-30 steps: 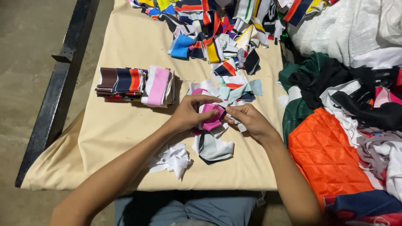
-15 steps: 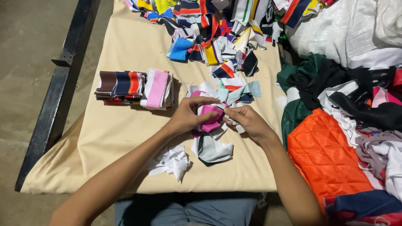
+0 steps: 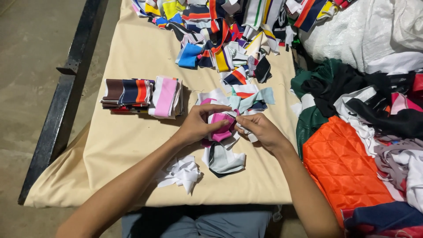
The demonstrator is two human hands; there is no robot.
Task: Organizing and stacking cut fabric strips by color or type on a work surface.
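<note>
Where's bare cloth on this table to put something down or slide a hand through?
Free: the cream table cover left of the loose heap of striped fabric scraps and above the folded stack of striped pieces; also the strip below that stack, left of the left hand. Crowded: around both hands, the pink fabric piece, white scrap pile, and right edge by the orange quilted fabric.

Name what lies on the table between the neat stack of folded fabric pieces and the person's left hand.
Only bare beige tablecloth shows, in the head view, between the stack and the left hand.
</note>
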